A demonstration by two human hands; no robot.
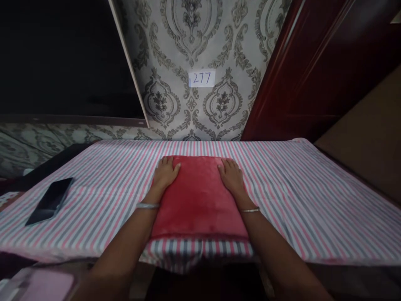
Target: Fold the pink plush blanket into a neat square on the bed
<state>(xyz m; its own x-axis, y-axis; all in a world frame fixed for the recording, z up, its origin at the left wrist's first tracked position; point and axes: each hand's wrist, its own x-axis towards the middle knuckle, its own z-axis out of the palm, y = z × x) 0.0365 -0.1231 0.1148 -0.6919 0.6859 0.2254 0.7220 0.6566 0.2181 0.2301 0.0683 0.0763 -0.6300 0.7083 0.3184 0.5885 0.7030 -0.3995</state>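
A red plush cloth [197, 196], flat and roughly rectangular, lies on the striped tablecloth [278, 179] near the front edge of the table. My left hand [166, 171] rests flat on its far left corner, thumb spread from the fingers. On the far right corner, my right hand [231, 173] lies palm down in the same way, its fingers stretched out. Both hands press on the cloth's top without gripping it. A bangle circles each wrist.
To the left on the table lies a black phone [50, 200]. Behind stand a patterned wall with a paper label [202, 78] reading 277, a dark television [69, 62] and a dark red wooden panel [300, 75]. A pinkish object [48, 284] sits below the table edge at lower left.
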